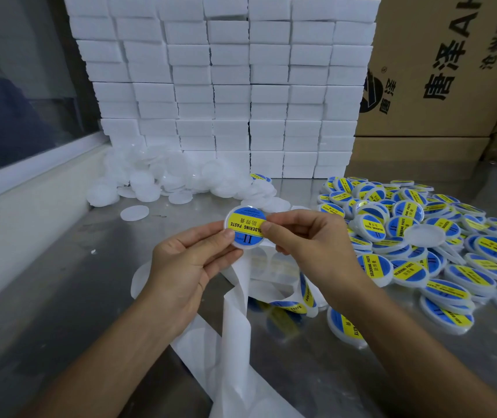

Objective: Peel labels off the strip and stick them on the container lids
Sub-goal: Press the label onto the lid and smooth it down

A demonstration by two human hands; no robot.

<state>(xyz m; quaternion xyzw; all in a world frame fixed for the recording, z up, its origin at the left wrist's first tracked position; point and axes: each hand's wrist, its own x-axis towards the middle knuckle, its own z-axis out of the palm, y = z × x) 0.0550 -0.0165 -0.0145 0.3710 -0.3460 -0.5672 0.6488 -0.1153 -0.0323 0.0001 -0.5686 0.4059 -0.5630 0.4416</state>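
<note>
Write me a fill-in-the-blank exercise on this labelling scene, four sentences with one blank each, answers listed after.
1. The left hand and right hand together hold one round ____ bearing a blue and yellow label.
2. The English words on that label read SOLDERING ____.
3. The pile of labelled lids lies to the person's ____.
4. The unlabelled lids are heaped in front of a wall of stacked ____ boxes.

Missing words: lid; PASTE; right; white

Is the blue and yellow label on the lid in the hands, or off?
On. The blue and yellow round label covers the white round plastic lid that both thumbs press.
</note>
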